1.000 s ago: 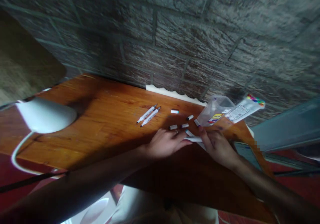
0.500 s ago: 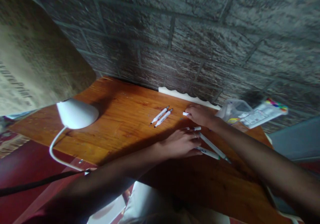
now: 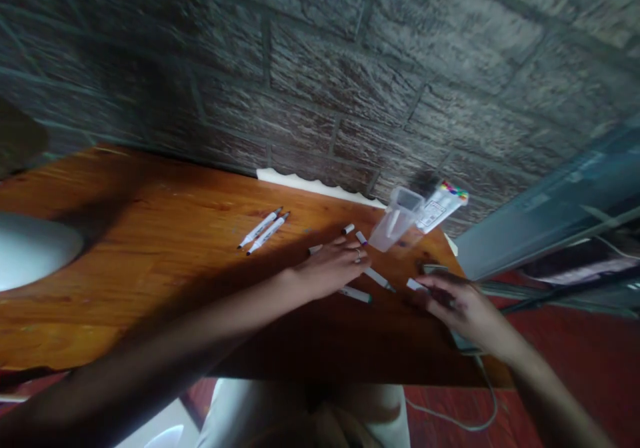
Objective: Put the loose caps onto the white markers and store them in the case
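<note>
On the wooden table, my left hand [image 3: 340, 267] lies palm down with its fingers stretched out over loose markers. One white marker [image 3: 381, 280] sticks out past my fingertips, and a green-ended marker [image 3: 357, 294] shows below them. Around the fingers lie a dark-ended white cap [image 3: 348, 229], a purple-ended cap [image 3: 361, 238] and a white piece [image 3: 315, 250], partly covered. Farther right, my right hand [image 3: 453, 301] pinches a small white marker cap [image 3: 416, 285] between thumb and finger. Two uncapped markers [image 3: 269, 233] lie side by side to the left.
A clear plastic case [image 3: 395, 218] with a white item inside stands near the wall, beside a pack of colour-tipped markers [image 3: 443, 207]. A phone [image 3: 465, 343] with a cable lies under my right hand. At left is a white lamp [image 3: 37, 251]; a scalloped white strip [image 3: 320, 188] edges the wall.
The view has swung right. My right hand has moved from the wall side to the table's right, still with a white cap. My left hand remains over the loose markers.
</note>
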The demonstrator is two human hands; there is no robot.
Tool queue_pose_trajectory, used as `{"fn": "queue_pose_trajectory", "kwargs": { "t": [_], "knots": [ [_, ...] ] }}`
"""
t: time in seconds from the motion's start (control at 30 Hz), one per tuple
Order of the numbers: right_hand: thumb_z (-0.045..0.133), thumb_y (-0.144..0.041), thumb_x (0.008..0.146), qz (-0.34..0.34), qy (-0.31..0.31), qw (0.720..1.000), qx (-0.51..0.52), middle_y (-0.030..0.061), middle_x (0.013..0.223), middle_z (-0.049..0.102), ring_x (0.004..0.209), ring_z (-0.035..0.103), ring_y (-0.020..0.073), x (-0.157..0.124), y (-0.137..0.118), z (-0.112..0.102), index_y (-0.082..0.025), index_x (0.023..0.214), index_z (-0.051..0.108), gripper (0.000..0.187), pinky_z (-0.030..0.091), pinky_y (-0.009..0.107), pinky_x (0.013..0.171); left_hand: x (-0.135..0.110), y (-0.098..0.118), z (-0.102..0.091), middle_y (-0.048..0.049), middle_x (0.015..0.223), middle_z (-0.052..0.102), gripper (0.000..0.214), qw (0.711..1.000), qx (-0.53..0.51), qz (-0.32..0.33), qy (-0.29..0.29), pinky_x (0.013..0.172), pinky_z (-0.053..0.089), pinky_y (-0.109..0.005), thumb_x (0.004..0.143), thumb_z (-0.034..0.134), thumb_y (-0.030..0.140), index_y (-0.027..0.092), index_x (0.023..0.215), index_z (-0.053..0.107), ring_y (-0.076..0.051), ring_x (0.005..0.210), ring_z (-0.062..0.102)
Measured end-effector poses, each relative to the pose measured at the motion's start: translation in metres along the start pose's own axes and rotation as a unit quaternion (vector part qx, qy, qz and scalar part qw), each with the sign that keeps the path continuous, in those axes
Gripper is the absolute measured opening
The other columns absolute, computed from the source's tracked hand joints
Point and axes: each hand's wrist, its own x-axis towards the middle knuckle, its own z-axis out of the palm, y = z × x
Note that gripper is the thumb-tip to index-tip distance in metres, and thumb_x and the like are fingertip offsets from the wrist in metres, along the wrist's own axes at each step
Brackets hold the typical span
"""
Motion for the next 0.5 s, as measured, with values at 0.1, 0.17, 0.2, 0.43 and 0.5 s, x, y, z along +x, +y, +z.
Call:
{"fn": "queue_pose_trajectory", "kwargs": {
  "t": [0.1,0.17,0.2,0.43,0.5],
  "knots": [
    [0.058,-0.034,0.093,0.059,-0.001,0.998,0.030,0.0052,0.092,0.074,0.066,0.064,0.0153,-0.024,0.011,0.011,-0.022,0.114,0.069,0.026,0.049,0.027,0.059,0.015,-0.001,0.011,-0.0101,0.110,0.072,0.018,1.000,0.006,0.009,-0.027,0.098,0.048,-0.036,0.091,0.059,0.009,0.014,0.106,0.069,-0.025,0.111,0.065],
    [0.060,-0.034,0.092,0.083,0.004,0.995,0.055,0.0050,0.089,0.073,0.065,0.062,0.0150,-0.026,0.014,0.019,-0.021,0.109,0.070,0.024,0.048,0.027,0.058,0.016,-0.002,0.018,-0.0119,0.115,0.070,0.018,0.999,0.007,0.015,-0.028,0.097,0.049,-0.037,0.090,0.061,0.009,0.015,0.105,0.069,-0.026,0.113,0.064],
    [0.061,-0.034,0.092,0.089,0.006,0.994,0.066,0.0048,0.088,0.072,0.066,0.062,0.0152,-0.025,0.016,0.023,-0.021,0.106,0.071,0.022,0.048,0.027,0.059,0.016,-0.004,0.020,-0.0129,0.119,0.069,0.020,0.999,0.008,0.014,-0.028,0.096,0.050,-0.037,0.091,0.060,0.009,0.015,0.108,0.069,-0.026,0.113,0.065],
    [0.063,-0.036,0.089,0.100,0.029,0.987,0.125,0.0050,0.087,0.071,0.070,0.064,0.0157,-0.011,0.022,0.043,-0.021,0.099,0.073,0.021,0.050,0.027,0.062,0.006,-0.006,0.013,-0.0101,0.119,0.070,0.022,0.999,-0.007,-0.022,-0.031,0.091,0.056,-0.035,0.093,0.059,0.012,0.018,0.111,0.069,-0.025,0.107,0.069],
    [0.062,-0.038,0.090,0.097,0.036,0.983,0.149,0.0052,0.089,0.072,0.072,0.066,0.0161,-0.007,0.022,0.046,-0.020,0.100,0.073,0.023,0.052,0.027,0.065,0.006,-0.007,0.013,-0.0100,0.119,0.070,0.023,0.999,-0.016,-0.030,-0.016,0.091,0.057,-0.035,0.094,0.058,0.014,0.019,0.113,0.069,-0.024,0.105,0.070]
  ]
}}
